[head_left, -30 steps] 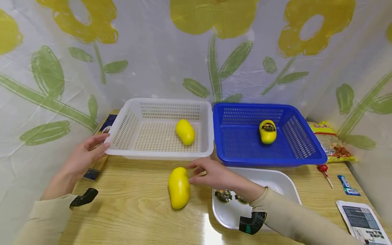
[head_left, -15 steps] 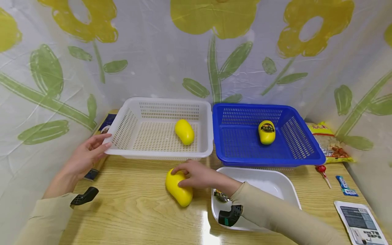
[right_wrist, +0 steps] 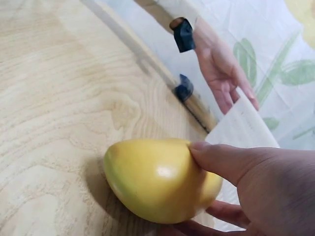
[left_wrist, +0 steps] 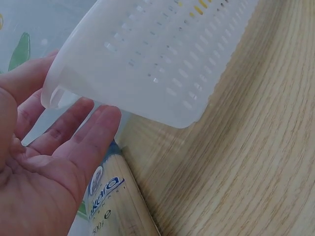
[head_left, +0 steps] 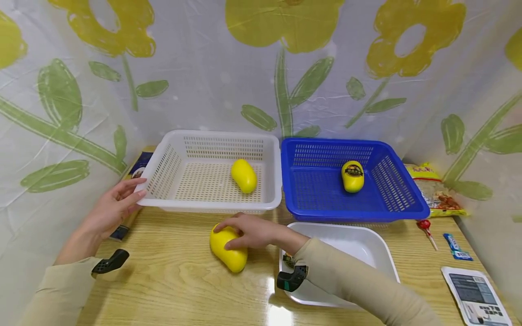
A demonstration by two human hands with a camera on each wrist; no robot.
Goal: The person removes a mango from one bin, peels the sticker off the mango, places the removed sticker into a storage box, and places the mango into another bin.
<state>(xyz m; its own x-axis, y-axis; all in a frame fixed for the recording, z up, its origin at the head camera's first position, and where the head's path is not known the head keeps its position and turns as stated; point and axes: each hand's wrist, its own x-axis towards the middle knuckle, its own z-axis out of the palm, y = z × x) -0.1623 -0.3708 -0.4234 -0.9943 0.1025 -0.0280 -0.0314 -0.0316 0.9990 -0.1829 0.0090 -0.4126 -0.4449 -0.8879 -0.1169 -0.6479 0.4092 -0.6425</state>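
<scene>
My right hand [head_left: 254,231] grips a yellow mango [head_left: 229,256] over the table in front of the white basket. In the right wrist view the thumb presses one side of the mango [right_wrist: 152,179] and fingers curl beneath it. My left hand [head_left: 110,206] pinches the left corner of the white plastic basket [head_left: 220,206], its thumb at the rim [left_wrist: 56,73] and fingers under it. Inside that basket lies a second mango [head_left: 244,176]. A third mango [head_left: 352,176], bearing a dark label, lies in the blue basket [head_left: 355,215].
A white tray [head_left: 381,253] stands front right, partly hidden by my right arm; a dark label shows inside. Farther right are a snack bag [head_left: 438,194], a lollipop [head_left: 426,231], a blue wrapper [head_left: 457,246] and a white packet [head_left: 475,294]. A pasta packet [left_wrist: 118,201] lies beside the white basket.
My right hand has moved left onto the mango and taken hold of it. The mango has turned and shifted slightly left. The left hand stays at the white basket's corner.
</scene>
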